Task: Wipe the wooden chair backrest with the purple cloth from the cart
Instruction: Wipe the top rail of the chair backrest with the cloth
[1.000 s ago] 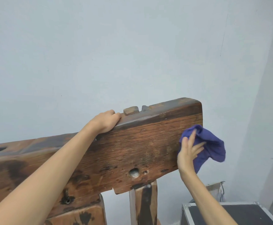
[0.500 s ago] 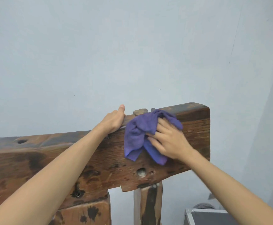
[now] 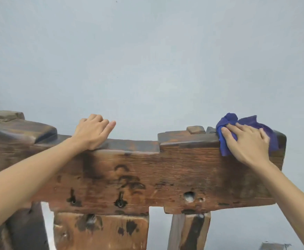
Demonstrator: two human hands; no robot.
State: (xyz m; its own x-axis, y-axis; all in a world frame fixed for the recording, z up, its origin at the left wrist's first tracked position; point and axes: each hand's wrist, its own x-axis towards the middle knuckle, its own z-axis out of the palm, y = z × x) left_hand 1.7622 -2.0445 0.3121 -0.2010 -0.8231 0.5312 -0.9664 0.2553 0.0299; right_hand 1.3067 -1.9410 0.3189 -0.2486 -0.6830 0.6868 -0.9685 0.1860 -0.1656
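Note:
The wooden chair backrest (image 3: 165, 174) is a thick, dark-stained plank that runs across the view, with knots and holes in its face. My right hand (image 3: 247, 143) presses the bunched purple cloth (image 3: 228, 123) flat against the top right corner of the backrest, fingers spread over it. Part of the cloth hangs over the front face and part sticks up above the top edge. My left hand (image 3: 93, 132) rests on the top edge near the middle left, fingers curled over the wood.
A plain pale wall (image 3: 147, 60) stands close behind the backrest. Wooden uprights (image 3: 191, 231) and a lower slat (image 3: 102, 231) support it from below. A grey object (image 3: 274, 247) shows at the bottom right corner.
My right hand has carried the cloth from the middle of the front face up to the top right corner. My left hand has slid left along the top edge. The view has shifted closer.

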